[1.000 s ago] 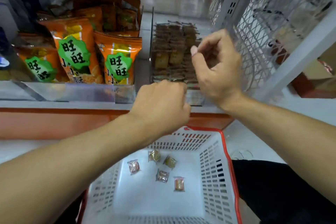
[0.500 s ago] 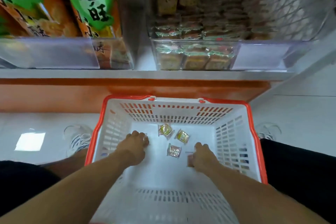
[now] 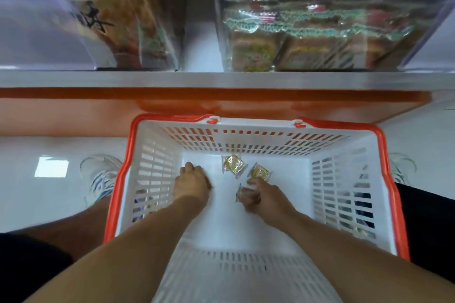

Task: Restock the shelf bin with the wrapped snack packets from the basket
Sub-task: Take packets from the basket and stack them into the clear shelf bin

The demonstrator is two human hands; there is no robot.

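White floor below an orange-trimmed shelf; clear shelf bin (image 3: 320, 29), far right, already holds rows of packets. Basket (image 3: 384, 179) sits directly under it, likely to keep carries short. Right hand (image 3: 264, 198) pinches one packet (image 3: 242, 193); left hand (image 3: 192, 183) curled, contents hidden; two loose packets (image 3: 233, 165) just beyond.

Big black Chinese letters showing on the orange snack bag (image 3: 103, 19) in the left bin, too blurry to read, small packets (image 3: 234, 164) in the basket showing only tiny fuzzy print, no other words showing
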